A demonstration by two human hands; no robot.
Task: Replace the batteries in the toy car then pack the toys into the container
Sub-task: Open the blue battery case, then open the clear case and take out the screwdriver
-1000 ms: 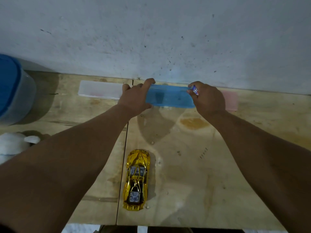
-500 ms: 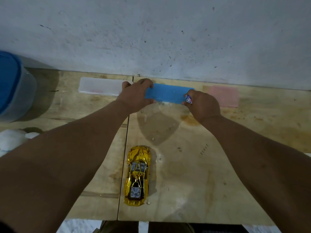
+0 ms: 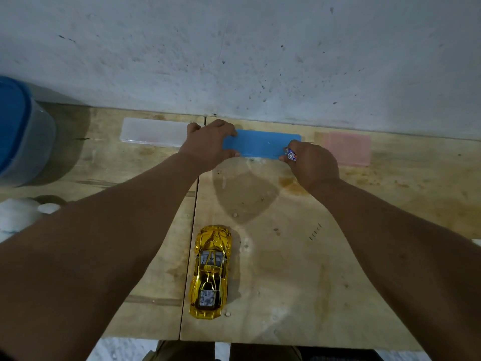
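Fingers of the left hand (image 3: 208, 144) curl round the left end of the blue case (image 3: 263, 144), thumb on its near edge. The right hand (image 3: 311, 162) pinches one battery (image 3: 291, 155) at the case's right end, its other fingers touching the near edge. I'd say the lid wants pressing shut evenly from both ends, with the battery kept clear of the seam. The gold toy car (image 3: 210, 272) lies well nearer than the case. Count: three flat cases, with a clear case (image 3: 153, 132) left of the blue and a pink case (image 3: 346, 148) right; one battery showing; one car; one blue-lidded container (image 3: 23, 131) far left.
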